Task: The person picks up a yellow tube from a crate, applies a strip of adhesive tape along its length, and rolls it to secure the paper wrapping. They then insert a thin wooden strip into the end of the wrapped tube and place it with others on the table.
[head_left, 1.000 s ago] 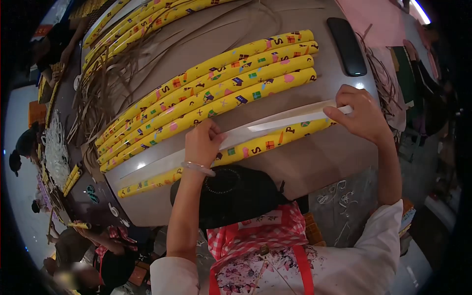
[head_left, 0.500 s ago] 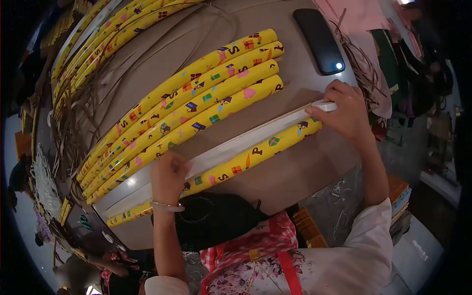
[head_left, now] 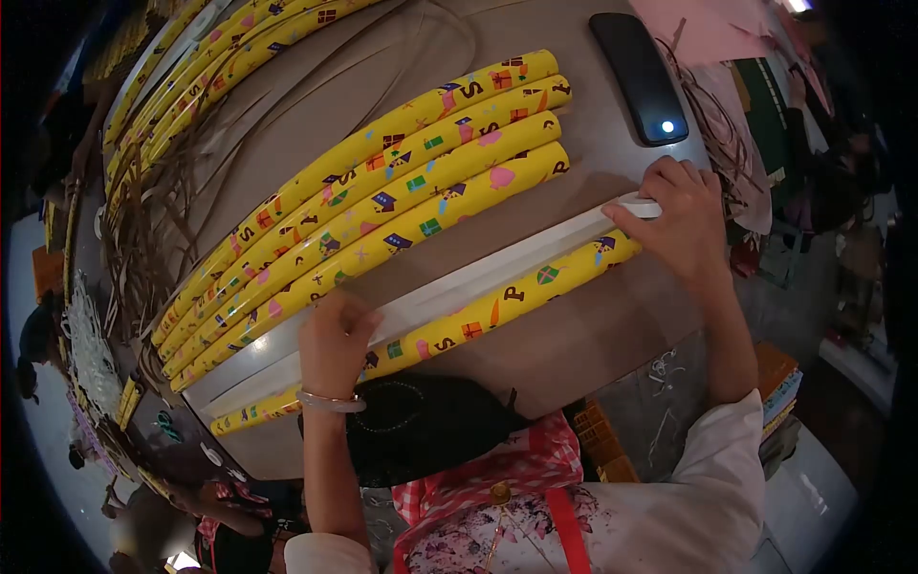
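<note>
My right hand (head_left: 681, 215) is closed at the upper end of a long white strip (head_left: 497, 263), thumb on its white tip. Directly below the strip lies a yellow roll (head_left: 516, 297) printed with gifts, letters and balloons. Toward the lower end of both, my left hand (head_left: 337, 330) is curled over the strip, its fingertips bunched together. I cannot tell what, if anything, is between those fingers. Several matching yellow rolls (head_left: 411, 182) lie side by side just beyond the strip. A pale bracelet circles my left wrist.
A black phone-like device (head_left: 639, 81) with a bright light lies at the table's far right. Tangled brown strips (head_left: 143, 230) and more yellow rolls (head_left: 229, 57) are at the left. A dark bag-like item (head_left: 411, 426) sits at the near edge. Another person's arm (head_left: 229, 517) shows lower left.
The whole view has shifted slightly, with the table things appearing a little farther right. Both hands keep nearly the same places along the white strip.
</note>
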Demonstrator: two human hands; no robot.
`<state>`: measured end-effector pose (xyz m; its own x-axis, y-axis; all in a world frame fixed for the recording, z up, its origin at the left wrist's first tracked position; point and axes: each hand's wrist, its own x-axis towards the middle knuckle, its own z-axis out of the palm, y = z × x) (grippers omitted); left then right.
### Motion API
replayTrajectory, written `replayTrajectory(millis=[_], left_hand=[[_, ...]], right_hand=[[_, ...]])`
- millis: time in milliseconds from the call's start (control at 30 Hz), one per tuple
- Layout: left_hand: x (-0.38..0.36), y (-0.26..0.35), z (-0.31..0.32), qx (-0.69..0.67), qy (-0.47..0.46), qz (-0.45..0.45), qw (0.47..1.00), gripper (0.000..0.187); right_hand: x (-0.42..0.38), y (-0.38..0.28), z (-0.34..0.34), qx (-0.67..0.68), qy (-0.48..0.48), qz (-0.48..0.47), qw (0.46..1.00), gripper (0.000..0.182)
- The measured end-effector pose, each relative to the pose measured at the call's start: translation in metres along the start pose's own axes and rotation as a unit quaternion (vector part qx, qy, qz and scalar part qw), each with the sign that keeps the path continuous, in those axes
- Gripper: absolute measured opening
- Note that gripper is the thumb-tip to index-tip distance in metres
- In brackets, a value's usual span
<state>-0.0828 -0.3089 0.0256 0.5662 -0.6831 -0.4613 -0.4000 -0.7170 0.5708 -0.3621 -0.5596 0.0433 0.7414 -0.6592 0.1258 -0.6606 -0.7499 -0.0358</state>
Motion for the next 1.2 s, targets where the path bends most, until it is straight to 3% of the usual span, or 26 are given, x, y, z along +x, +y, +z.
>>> replayTrajectory(millis=[1200], left_hand=[[-0.001, 0.002, 0.000, -0.017, 0.003, 0.004, 1.000, 0.016]], right_hand=[[0.000, -0.015, 0.010, -0.085, 0.033, -0.025, 0.996, 0.032]])
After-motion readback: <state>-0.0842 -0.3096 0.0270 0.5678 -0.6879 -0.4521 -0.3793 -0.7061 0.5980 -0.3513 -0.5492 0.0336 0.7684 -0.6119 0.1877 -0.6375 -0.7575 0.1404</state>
